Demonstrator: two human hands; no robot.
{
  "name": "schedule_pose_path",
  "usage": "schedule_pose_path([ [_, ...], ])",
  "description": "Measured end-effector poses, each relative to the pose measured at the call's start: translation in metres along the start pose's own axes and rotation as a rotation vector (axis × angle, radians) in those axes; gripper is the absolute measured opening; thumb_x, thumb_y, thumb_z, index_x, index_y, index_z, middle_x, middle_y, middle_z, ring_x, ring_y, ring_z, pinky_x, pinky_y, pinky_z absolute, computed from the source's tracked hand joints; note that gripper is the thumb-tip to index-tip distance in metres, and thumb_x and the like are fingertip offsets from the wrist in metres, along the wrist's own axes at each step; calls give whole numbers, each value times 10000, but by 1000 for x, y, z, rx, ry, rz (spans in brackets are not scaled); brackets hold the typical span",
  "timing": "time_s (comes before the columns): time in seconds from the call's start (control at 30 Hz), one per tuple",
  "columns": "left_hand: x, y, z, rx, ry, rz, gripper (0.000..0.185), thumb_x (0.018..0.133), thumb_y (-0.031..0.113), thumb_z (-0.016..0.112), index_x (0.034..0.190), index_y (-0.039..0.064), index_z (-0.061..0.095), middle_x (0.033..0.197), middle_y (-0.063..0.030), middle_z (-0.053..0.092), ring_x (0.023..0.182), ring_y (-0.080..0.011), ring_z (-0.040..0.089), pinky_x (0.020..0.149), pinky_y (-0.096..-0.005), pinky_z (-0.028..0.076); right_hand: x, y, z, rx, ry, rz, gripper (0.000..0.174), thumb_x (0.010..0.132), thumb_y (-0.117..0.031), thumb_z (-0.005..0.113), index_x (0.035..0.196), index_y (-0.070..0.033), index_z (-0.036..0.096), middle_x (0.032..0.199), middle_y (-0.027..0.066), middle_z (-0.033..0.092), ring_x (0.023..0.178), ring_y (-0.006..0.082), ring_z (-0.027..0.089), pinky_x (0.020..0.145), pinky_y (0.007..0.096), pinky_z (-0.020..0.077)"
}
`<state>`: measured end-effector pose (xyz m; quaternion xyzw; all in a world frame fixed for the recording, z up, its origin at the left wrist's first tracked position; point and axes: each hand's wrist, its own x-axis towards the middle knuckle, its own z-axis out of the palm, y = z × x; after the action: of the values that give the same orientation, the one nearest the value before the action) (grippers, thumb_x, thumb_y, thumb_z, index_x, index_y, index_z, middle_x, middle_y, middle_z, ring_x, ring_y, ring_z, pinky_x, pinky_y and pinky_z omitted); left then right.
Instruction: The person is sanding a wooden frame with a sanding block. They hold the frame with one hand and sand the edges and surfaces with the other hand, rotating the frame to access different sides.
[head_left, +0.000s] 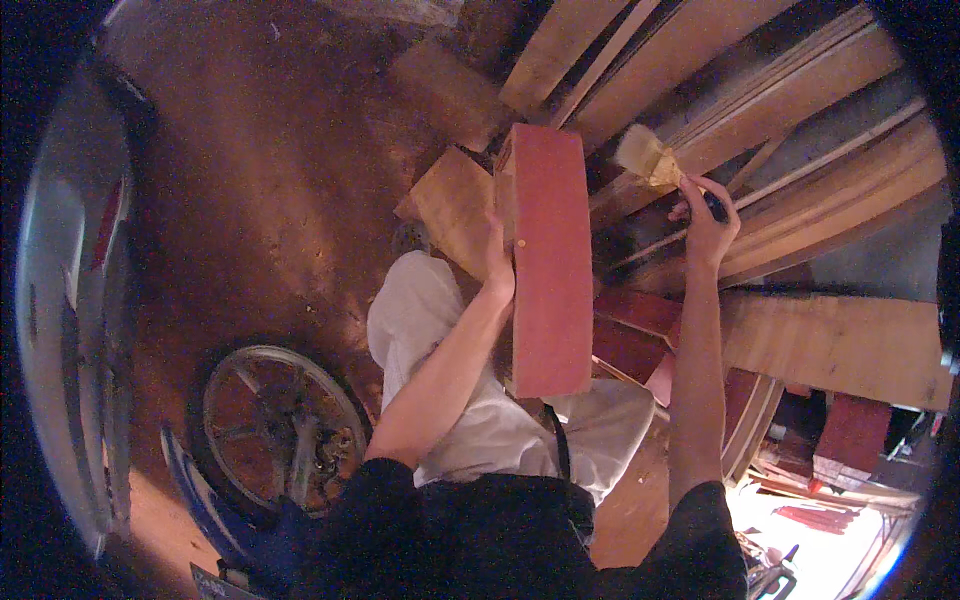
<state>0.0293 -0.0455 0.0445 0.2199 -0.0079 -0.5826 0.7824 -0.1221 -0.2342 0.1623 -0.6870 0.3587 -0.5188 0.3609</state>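
Observation:
A long wooden box (553, 262) with a red upper face stands across my lap, its near end by my thighs. My left hand (500, 259) holds it from the left side, palm against the wall and fingers pointing away from me. A small round pale spot marks the red face near that hand. Out to the right, my right hand (709, 217) grips a flat paintbrush (651, 159) by its handle. The pale bristles point up and left, apart from the box. The underside of the box is hidden.
Wooden boards (795, 97) lean in rows at the upper right. A loose wooden panel (457, 206) lies left of the box. Red-painted pieces (634, 349) sit to the right. A motorcycle wheel (285, 427) stands at lower left, and a vehicle (56, 300) at far left.

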Motion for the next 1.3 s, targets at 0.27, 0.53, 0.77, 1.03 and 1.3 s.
schedule_pose_path([
  [0.27, 9, -17, -16, 196, 172, 182, 924, 838, 782, 335, 1350, 23, 459, 1248, -96, 549, 1138, -219, 526, 945, -360, 450, -18, 11, 22, -222, -123, -160, 70, 834, -28, 695, 896, 4, 685, 743, 53, 659, 582, 124, 615, 540, 244, 503],
  [0.53, -1, -12, -10, 220, 124, 14, 869, 856, 755, 362, 1346, 46, 472, 1209, -64, 561, 1079, -202, 539, 925, -351, 453, -25, 15, 16, -425, -182, -188, 108, 827, -42, 713, 930, -16, 691, 761, 34, 651, 631, 125, 627, 577, 269, 519],
  [0.77, 3, -23, -7, 91, 186, 79, 756, 858, 718, 446, 1206, 53, 537, 1011, -18, 564, 893, -175, 510, 805, -329, 424, -34, 33, 9, -168, -88, 105, 58, 862, -76, 669, 896, -29, 665, 717, 57, 631, 546, 111, 601, 515, 256, 495],
  [1.03, 25, -47, -46, 355, 193, 148, 827, 907, 679, 385, 1461, 74, 283, 1375, -64, 404, 1242, -196, 394, 1026, -366, 371, -47, 80, 9, -830, 36, -143, 211, 787, -246, 711, 896, -66, 714, 959, 168, 699, 844, 350, 655, 775, 440, 496],
  [1.3, 30, -88, -66, 196, 134, 40, 826, 910, 678, 378, 1436, 46, 306, 1341, -90, 428, 1229, -197, 406, 1044, -361, 338, -52, 124, 30, -16, -425, 755, 384, 895, -253, 652, 1174, 1, 586, 1242, 69, 568, 1168, 146, 482, 992, 320, 343],
])
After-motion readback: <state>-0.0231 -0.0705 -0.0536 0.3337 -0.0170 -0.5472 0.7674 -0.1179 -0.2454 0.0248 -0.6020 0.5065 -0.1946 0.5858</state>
